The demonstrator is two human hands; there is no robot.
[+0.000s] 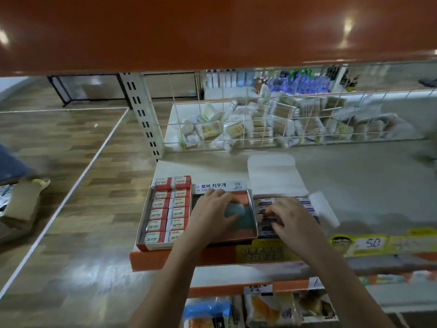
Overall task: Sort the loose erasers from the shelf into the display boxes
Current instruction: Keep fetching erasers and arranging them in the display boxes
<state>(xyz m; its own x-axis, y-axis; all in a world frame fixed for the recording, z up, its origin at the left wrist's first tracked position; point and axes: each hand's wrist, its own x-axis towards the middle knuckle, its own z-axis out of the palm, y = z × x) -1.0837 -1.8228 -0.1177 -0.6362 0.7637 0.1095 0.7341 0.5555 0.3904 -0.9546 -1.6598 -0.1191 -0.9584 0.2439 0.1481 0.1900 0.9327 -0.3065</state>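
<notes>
Three display boxes stand side by side on the shelf [354,185]. The left box [142,223] is packed with red-and-white erasers [176,214]. In the middle box [251,204], orange and teal erasers [246,216] lie under my left hand [210,216]. Its fingers reach toward the back wall and its thumb spreads over a teal one. The right box [316,207] holds blue-and-white wrapped erasers [263,204]. There my right hand [292,220] curls its fingertips down on one of the blue-and-white erasers near the box's left side.
The right box's white lid [272,174] lies folded back on the shelf. Behind is a wire grid [260,124] with cotton-swab packs. An orange shelf [212,31] hangs overhead. Yellow price tags [369,243] line the front edge. Packaged goods [272,308] fill the lower shelf.
</notes>
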